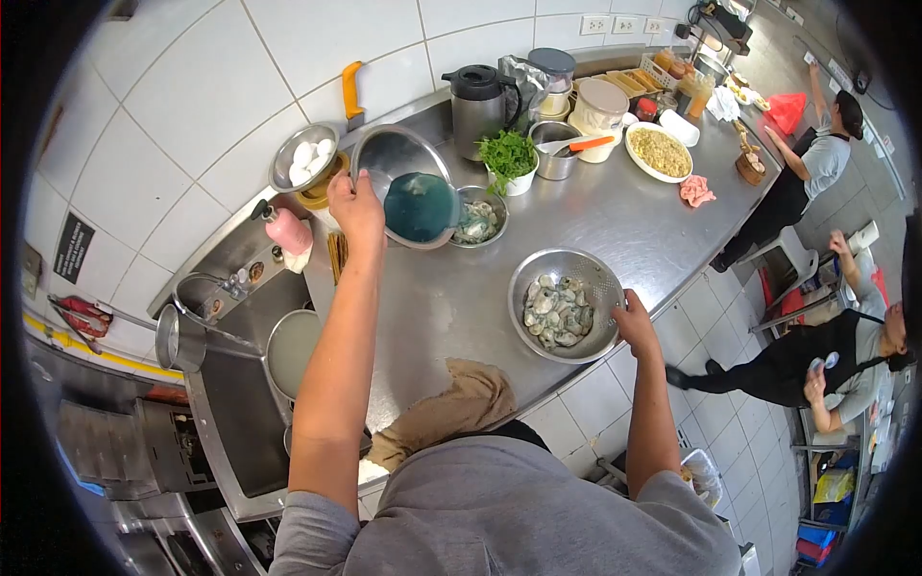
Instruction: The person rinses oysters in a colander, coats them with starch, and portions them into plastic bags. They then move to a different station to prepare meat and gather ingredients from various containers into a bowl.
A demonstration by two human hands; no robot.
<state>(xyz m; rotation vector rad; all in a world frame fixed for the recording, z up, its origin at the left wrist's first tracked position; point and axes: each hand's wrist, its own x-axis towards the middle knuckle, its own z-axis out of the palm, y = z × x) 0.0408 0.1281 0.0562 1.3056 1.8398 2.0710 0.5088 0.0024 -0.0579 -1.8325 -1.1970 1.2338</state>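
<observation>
My left hand (357, 209) is closed on the rim of a steel bowl (376, 158), which is raised and tilted above the counter. Blue-green liquid (421, 206) lies inside that bowl. On the right, my right hand (634, 324) grips the edge of a steel colander (603, 283). Greyish, dark-edged shucked oysters (557, 309) lie in the colander. Partly behind the raised bowl stands a smaller metal bowl (501, 206), also with what look like oysters. The fingertips under both rims are hidden.
A sink (240, 422) with a running faucet (192, 288) and a pot (293, 355) is at left. A brown cloth (461, 394) lies at the counter's front edge. Behind stand herbs (509, 158), a thermal jug (477, 106) and a noodle plate (660, 154). Two people are at right.
</observation>
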